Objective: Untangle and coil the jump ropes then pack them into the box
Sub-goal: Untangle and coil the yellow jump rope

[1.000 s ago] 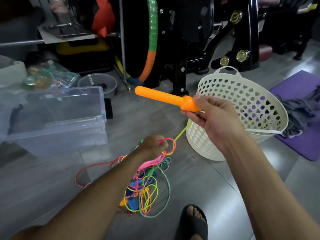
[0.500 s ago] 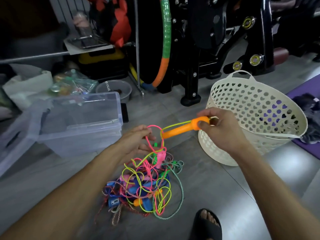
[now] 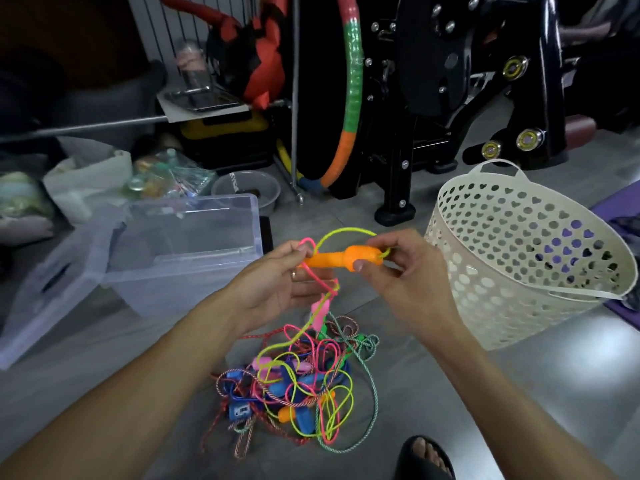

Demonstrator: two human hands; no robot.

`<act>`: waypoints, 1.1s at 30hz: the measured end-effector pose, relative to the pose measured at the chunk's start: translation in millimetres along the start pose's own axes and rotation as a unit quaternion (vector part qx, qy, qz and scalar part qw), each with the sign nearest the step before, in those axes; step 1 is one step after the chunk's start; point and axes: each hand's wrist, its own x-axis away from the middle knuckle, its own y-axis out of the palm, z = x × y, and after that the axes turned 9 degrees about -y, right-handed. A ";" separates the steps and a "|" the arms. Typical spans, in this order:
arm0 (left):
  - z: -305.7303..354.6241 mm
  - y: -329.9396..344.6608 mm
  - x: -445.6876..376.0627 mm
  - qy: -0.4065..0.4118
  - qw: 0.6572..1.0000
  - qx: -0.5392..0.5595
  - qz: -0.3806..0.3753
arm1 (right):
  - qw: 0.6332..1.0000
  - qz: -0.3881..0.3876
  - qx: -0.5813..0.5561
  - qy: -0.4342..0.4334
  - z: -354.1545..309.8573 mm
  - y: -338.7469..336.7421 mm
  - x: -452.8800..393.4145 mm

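An orange jump-rope handle (image 3: 334, 259) lies level between my hands, above the floor. My right hand (image 3: 398, 271) pinches its thick end, where a yellow-green cord (image 3: 341, 233) arcs out over the handle. My left hand (image 3: 277, 287) pinches a pink cord loop (image 3: 308, 244) at the handle's thin end. Pink cord hangs from there down into a tangled heap of jump ropes (image 3: 298, 386) on the floor: pink, yellow-green, blue, red and green cords with blue and orange handles. The clear plastic box (image 3: 180, 251) stands open at the left, its lid (image 3: 48, 289) leaning beside it.
A cream perforated basket (image 3: 519, 258) stands tilted at the right on the grey floor. Black gym equipment (image 3: 450, 98) and a striped hoop (image 3: 351, 98) fill the back. Bags and a grey bowl (image 3: 246, 192) sit behind the box. My sandalled foot (image 3: 424, 459) is near the bottom edge.
My right hand brought the orange handle down and left, from raised beside the basket to level between both hands. My left hand rose from the heap, lifting the pink loop to the handle's tip.
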 end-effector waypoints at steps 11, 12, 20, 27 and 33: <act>12.7 -18.7 27.1 -0.003 0.995 -0.060 -0.082 | 0.996 0.079 -0.004 -0.045 -4.8 23.1 -1.5; 14.5 -20.4 31.5 -0.010 0.990 -0.076 -0.118 | 0.996 0.085 -0.014 -0.016 0.0 17.5 -7.6; 8.9 -29.0 53.8 -0.122 0.963 -0.150 -0.189 | 0.871 -0.401 0.252 -0.131 13.2 41.7 -3.2; 10.2 -39.1 64.9 -0.074 0.988 -0.135 -0.010 | 0.796 -0.300 0.523 0.054 44.6 5.3 -20.5; 14.9 -42.0 66.0 0.023 0.977 -0.157 0.143 | 0.926 -0.142 0.249 0.246 47.5 -12.6 -26.8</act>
